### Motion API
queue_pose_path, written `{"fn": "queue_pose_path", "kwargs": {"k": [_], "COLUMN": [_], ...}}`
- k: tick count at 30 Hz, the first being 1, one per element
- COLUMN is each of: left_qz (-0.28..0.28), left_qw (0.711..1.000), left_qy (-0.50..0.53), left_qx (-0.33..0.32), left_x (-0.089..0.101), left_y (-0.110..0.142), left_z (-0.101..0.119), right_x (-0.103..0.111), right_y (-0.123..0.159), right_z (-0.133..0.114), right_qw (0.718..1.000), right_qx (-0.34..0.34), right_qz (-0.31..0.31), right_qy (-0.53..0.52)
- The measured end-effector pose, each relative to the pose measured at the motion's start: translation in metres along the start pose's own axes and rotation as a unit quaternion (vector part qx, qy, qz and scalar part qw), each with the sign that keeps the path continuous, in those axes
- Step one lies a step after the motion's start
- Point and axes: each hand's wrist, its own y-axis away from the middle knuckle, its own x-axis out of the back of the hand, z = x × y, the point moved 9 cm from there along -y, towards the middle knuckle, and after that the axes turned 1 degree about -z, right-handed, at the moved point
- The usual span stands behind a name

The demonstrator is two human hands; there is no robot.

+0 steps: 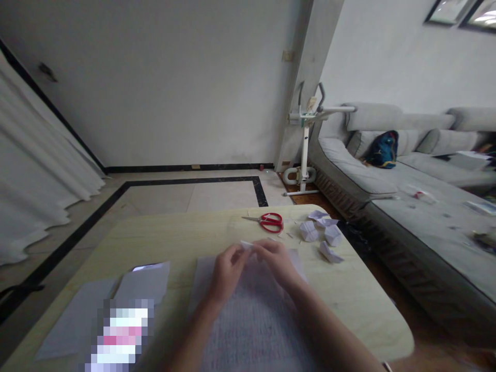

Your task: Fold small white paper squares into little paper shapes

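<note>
Paper piece (247, 245), small and white: held above the far part of a written sheet, between our two hands, near the middle of the worktop (360, 294). Left hand (228, 266), ours: fingers curled inward, fingertips closed on the paper piece. Right hand (274, 257), ours: fingers bent over, fingertips closed on the same piece from the other side. We cannot tell how it is folded, as our fingers cover part of it.

Written sheet (251, 323), large, lined with dense script: flat on the worktop beneath our hands and forearms. Scissors (271, 222), one pair, red handles: lying just beyond our right hand, blades pointing left. Folded papers (309, 231), a loose group: near the right edge of the worktop, to the right of the scissors. Small scraps (290, 235): scattered between scissors and group.

Plain sheets (79, 310), pale: at our left, well apart from our hands; a pixelated patch hides part of them. Surroundings: grey sofa (418, 222) to our right, bearing a blue bag (383, 150); white exercise machine (305, 150) beyond the worktop; white curtain (34, 170) at far left.
</note>
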Motion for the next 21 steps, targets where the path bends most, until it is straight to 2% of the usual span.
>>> {"fn": "queue_pose_path", "kwargs": {"k": [4,9,14,21], "left_qz": [-0.003,-0.028,-0.009,0.016], "left_qw": [1.0,0.999,0.999,0.998], "left_qy": [0.006,-0.028,-0.034,-0.052], "left_qx": [-0.005,-0.017,-0.019,-0.016], "left_x": [0.001,-0.002,0.0,0.006], "left_y": [-0.001,-0.001,0.0,-0.001], "left_z": [-0.002,-0.002,0.001,-0.002], "right_x": [-0.001,-0.002,-0.001,0.0], "right_y": [0.002,0.001,-0.002,-0.001], "right_z": [-0.007,-0.013,-0.011,-0.008], "right_qw": [1.0,0.997,0.994,0.994], "right_qx": [0.002,0.034,0.05,0.023], "right_qz": [-0.011,-0.014,-0.003,-0.003], "right_qy": [0.009,0.068,0.093,0.104]}}
